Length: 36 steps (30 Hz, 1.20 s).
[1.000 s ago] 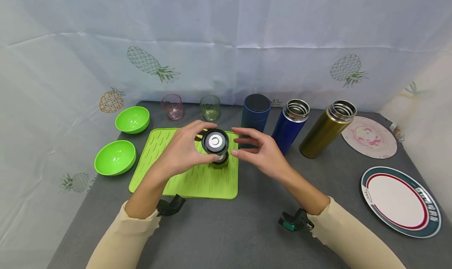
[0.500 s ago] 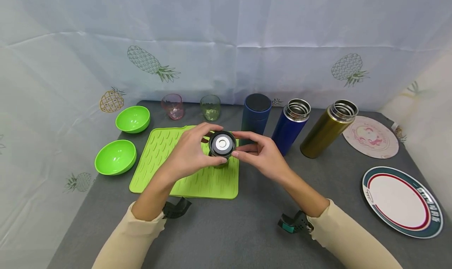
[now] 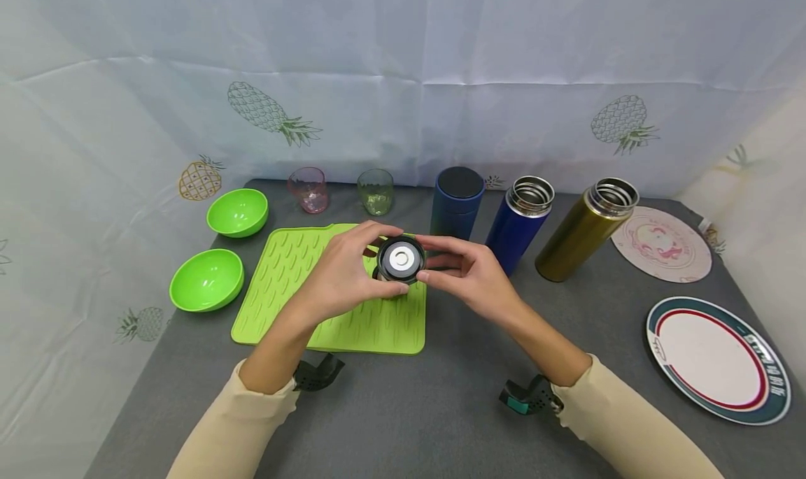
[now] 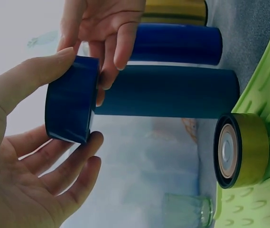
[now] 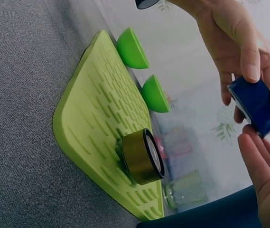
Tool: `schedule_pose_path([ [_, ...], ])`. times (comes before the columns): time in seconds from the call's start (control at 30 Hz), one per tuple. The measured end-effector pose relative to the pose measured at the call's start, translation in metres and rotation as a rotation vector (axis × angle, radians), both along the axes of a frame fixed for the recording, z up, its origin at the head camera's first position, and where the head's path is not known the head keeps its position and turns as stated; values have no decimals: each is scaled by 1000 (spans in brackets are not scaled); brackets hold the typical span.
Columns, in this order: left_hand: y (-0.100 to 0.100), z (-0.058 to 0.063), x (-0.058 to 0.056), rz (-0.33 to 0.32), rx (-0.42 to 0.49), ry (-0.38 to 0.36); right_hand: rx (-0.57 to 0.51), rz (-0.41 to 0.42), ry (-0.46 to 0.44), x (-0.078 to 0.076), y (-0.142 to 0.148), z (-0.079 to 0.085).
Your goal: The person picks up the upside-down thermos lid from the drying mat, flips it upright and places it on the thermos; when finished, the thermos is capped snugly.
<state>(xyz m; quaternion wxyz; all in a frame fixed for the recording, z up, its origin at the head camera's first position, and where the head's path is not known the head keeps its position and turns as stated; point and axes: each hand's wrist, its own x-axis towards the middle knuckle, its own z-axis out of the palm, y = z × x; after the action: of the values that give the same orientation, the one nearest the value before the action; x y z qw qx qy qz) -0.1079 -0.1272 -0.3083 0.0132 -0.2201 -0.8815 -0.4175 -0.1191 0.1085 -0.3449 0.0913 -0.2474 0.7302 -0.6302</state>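
A blue bottle lid point(image 4: 73, 99) is held up over the green ridged mat point(image 3: 277, 290), its dark underside with a pale disc facing up in the head view. My left hand point(image 3: 340, 273) grips it from the left between thumb and fingers. From the right, my right hand point(image 3: 472, 276) pinches its other edge with thumb and fingertips. Below, a gold lid point(image 5: 139, 159) rests on the mat with its underside up; in the head view it is mostly hidden behind the blue lid and my left hand.
Behind my right hand stand a capped navy bottle point(image 3: 455, 210), an uncapped blue bottle point(image 3: 513, 234) and an uncapped gold bottle point(image 3: 569, 245). Two green bowls point(image 3: 206, 283) sit left; a pink glass point(image 3: 308, 192) and a green glass point(image 3: 376, 194) behind. Two plates point(image 3: 711, 356) lie right.
The left hand has brought the blue lid a little right and toward me. The right hand's fingers, apart from the lid a second ago, now pinch its right edge.
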Motion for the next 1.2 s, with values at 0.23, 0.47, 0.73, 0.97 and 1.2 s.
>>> schedule_pose_path([
  [0.23,0,-1,0,-3,-1,-4,-4,4,0,1,1,-1],
  [0.47,1,-1,0,-9,19,-23,-38,4,8,-1,2,-2],
  [0.73,1,-1,0,-2,42,-72,-59,-8,18,-1,4,-2],
  [0.97,-5,0,-3,-2,98,-188,-58,-13,35,-1,7,-2],
  [1.2,-7,1,-6,10,135,-271,-63,1,56,-1,8,-3],
])
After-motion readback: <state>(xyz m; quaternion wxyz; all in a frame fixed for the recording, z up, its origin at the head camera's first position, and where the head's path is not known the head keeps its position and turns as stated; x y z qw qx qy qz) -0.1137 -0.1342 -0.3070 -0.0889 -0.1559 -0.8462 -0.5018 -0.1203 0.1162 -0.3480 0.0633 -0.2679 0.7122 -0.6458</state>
